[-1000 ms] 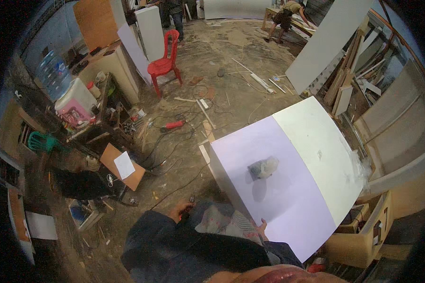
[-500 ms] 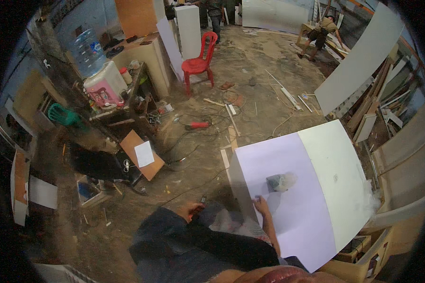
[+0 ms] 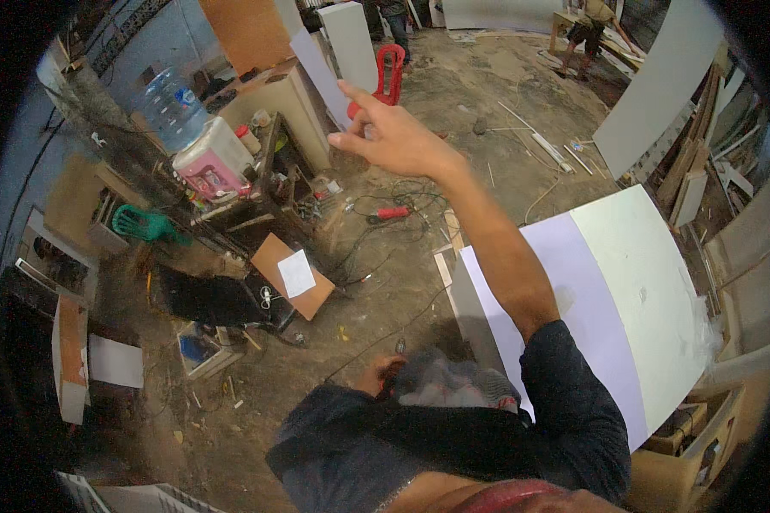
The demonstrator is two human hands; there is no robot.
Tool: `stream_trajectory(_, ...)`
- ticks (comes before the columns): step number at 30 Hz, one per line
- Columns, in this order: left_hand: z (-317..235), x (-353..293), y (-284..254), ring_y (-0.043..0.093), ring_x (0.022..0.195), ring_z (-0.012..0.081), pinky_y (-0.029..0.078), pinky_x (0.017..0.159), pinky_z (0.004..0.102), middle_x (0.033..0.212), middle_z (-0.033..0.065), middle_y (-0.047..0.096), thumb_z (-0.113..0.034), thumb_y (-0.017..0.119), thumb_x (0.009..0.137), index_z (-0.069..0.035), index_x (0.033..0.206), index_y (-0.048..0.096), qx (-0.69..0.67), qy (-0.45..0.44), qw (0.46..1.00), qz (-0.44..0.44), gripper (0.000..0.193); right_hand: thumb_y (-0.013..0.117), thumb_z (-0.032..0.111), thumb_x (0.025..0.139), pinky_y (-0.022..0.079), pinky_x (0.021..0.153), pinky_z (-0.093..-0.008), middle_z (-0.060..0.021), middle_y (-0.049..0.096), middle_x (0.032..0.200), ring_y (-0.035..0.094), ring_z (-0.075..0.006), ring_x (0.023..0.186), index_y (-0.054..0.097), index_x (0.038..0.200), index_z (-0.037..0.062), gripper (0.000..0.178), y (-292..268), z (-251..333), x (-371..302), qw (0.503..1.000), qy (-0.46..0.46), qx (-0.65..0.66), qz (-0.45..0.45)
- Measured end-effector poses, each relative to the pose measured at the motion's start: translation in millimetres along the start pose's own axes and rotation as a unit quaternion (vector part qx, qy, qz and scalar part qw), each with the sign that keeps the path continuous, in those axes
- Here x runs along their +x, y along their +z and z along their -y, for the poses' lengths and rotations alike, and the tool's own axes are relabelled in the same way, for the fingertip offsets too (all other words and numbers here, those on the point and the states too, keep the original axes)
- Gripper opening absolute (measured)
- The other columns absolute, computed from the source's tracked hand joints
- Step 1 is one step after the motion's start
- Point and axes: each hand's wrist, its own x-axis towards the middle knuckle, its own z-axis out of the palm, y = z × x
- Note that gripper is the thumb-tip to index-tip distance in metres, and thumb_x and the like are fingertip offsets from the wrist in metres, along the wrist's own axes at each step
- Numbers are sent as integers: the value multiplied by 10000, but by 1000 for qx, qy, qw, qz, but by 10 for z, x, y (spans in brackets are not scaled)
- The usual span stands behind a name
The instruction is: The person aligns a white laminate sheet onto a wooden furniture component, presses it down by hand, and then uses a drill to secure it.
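Note:
My right hand (image 3: 393, 137) is raised in front of me at the end of an outstretched arm. Its index finger and thumb stick out to the left, apart from each other, and nothing is held. It overlaps the red chair (image 3: 392, 73) in the picture but is much closer to me. Low by my body is my left hand (image 3: 382, 374), dark and blurred, so its fingers cannot be made out. A large box-like panel piece (image 3: 612, 291), lilac and off-white on top, stands at my right. My right arm mostly covers a pale plastic bag (image 3: 565, 298) on it.
A water dispenser (image 3: 214, 158) with a blue bottle stands on a cluttered table at left. Cords and a red power tool (image 3: 393, 212) lie on the floor. A brown board (image 3: 293, 275) carries white paper. Tall panels lean at right; another person (image 3: 586, 38) bends over far off.
My right hand has left the lilac surface and swung up and forward to the left. The view has turned slightly, shifting the surroundings to the right. My left hand stays low.

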Motion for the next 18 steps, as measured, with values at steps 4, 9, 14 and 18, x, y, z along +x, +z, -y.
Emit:
stream_trajectory(4, -238, -163, 113, 597, 841, 205, 469, 733, 324, 938, 110, 623, -178, 594, 817, 11, 1019, 606, -77, 25, 997, -16, 277, 594, 315, 874, 468, 610, -280, -75, 629, 800, 582, -127, 705, 464, 1270, 17, 512, 195, -269, -648, 987, -5, 157, -6)
stream_trajectory(9, -879, -53, 273, 605, 809, 203, 475, 704, 318, 912, 114, 630, -191, 614, 801, 21, 990, 609, -212, 156, 963, -64, 284, 574, 293, 892, 459, 605, -239, -70, 594, 1011, 547, -103, 699, 500, 1226, 24, 436, 1239, -1337, -2513, 898, 305, 317, -33)
stream_trajectory(14, -2182, 437, 411, 613, 782, 201, 477, 683, 316, 857, 123, 650, -197, 628, 790, 42, 977, 620, 25, 158, 957, -241, 303, 646, 387, 829, 449, 877, -339, -154, 573, 1139, 555, -240, 1032, 516, 1196, 1, 548, 1981, -1831, -4638, 869, 469, 160, -4)
stream_trajectory(18, -2882, 503, 578, 595, 916, 235, 487, 772, 340, 1042, 139, 592, -217, 667, 760, 26, 1185, 507, -190, 136, 958, -163, 515, 674, 537, 736, 393, 969, -380, -202, 526, 1216, 498, -287, 1155, 456, 1266, 37, 760, 1925, -1276, -4530, 821, 532, 204, -38)
